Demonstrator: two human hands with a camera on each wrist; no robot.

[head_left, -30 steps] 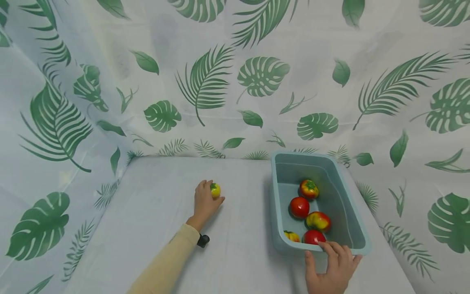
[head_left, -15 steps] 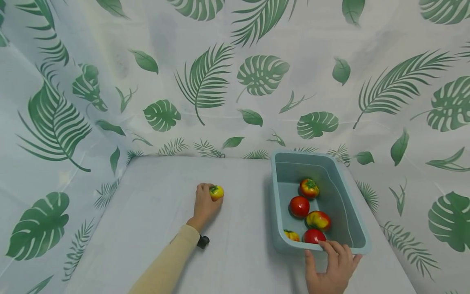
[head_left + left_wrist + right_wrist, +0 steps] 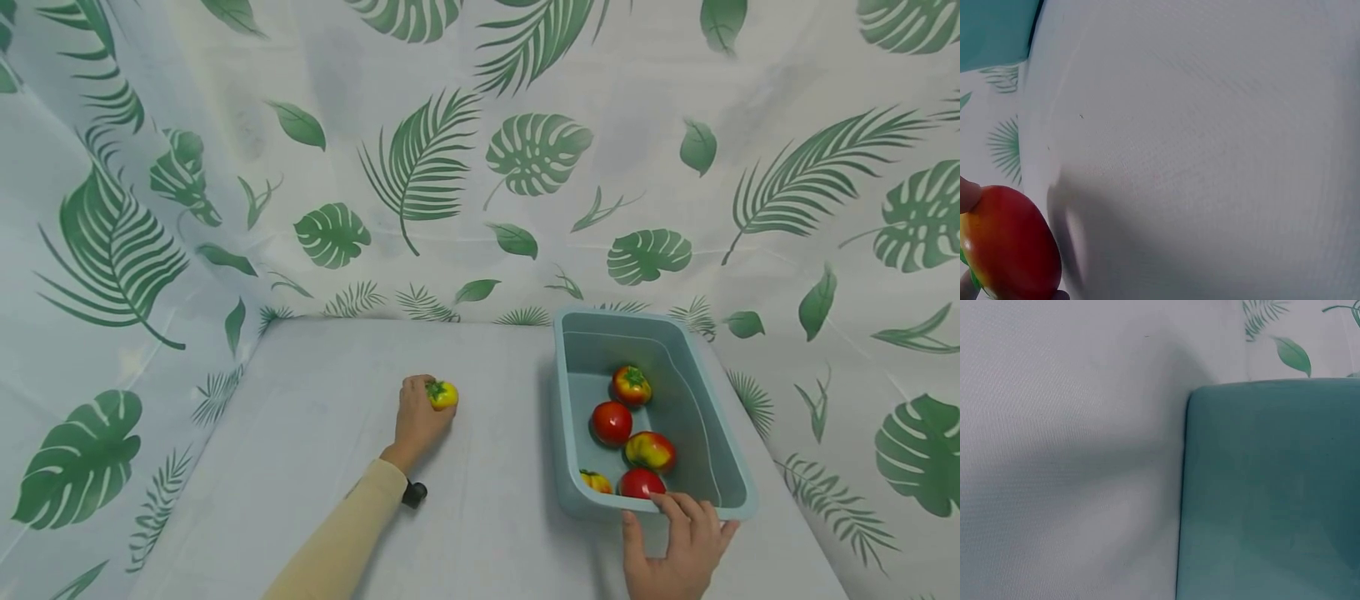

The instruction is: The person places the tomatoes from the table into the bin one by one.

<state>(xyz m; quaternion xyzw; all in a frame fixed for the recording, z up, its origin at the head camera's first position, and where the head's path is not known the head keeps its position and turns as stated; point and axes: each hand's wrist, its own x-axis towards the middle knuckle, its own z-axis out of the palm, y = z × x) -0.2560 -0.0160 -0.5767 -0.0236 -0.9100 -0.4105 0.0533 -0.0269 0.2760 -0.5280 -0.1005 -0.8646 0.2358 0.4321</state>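
In the head view my left hand [image 3: 422,427] grips a small round fruit [image 3: 444,395] that looks like a persimmon. It is yellow with a green leafy top there; the left wrist view shows the red side of the persimmon-like fruit [image 3: 1013,244] between the fingertips, with a shadow on the surface beside it. My right hand [image 3: 675,546] hooks its fingers over the near rim of a blue-grey plastic bin [image 3: 566,417], thumb at the outer wall. Inside lie several red and yellow fruits [image 3: 612,423], partly covered by the near wall.
The bin stands at the right of a white cloth-covered table [image 3: 322,392]. Leaf-printed white sheeting [image 3: 450,183] rises behind and at both sides. The right wrist view shows mostly the bin's outer wall [image 3: 1272,487] and the tabletop beside it.
Since one second ago my left fingers have closed round the persimmon-like fruit and turned it slightly, so more of its yellow side shows. The right hand and bin keep their places.
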